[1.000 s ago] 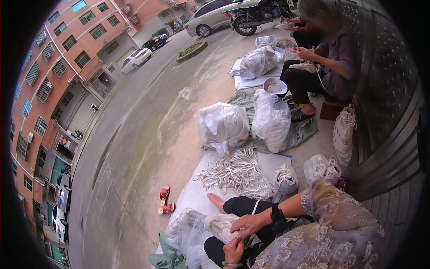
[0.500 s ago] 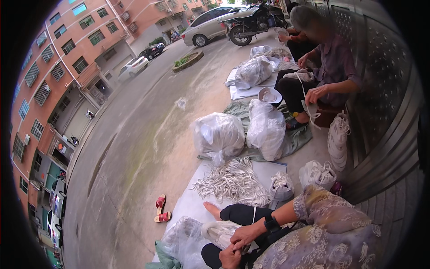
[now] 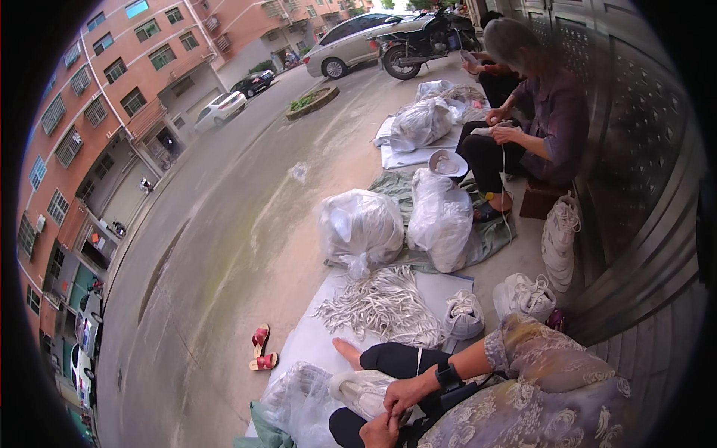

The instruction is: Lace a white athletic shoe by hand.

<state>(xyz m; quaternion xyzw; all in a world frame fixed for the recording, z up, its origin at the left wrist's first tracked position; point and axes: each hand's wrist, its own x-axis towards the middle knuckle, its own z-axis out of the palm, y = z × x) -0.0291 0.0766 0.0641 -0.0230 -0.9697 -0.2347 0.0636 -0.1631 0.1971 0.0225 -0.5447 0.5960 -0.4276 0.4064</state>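
Observation:
A white sneaker (image 3: 364, 393) lies across my bent legs at the lower edge. My right hand (image 3: 408, 393), below a black wristband, is closed over the sneaker's near side. Just below it my left hand (image 3: 380, 431) is closed, its fingertips meeting those of the right; what they pinch is hidden. A thin white lace (image 3: 420, 357) crosses my dark trouser leg beside the right wrist. Beyond my legs, a heap of loose white shoelaces (image 3: 381, 308) spreads over a white sheet (image 3: 314, 337). Another white sneaker (image 3: 463, 315) stands at the heap's right.
A clear plastic bag (image 3: 300, 396) lies left of my knee. Further off stand two stuffed plastic bags (image 3: 362, 230), more sneakers (image 3: 524, 296) and a stack of shoes (image 3: 560, 243). A seated person (image 3: 549, 119) handles a shoe. Red sandals (image 3: 261, 351) lie on the pavement.
My hands stay at the sneaker with only a slight shift. The seated person's outstretched arm has drawn back, and both their hands are now together at the shoe. The view has shifted a little.

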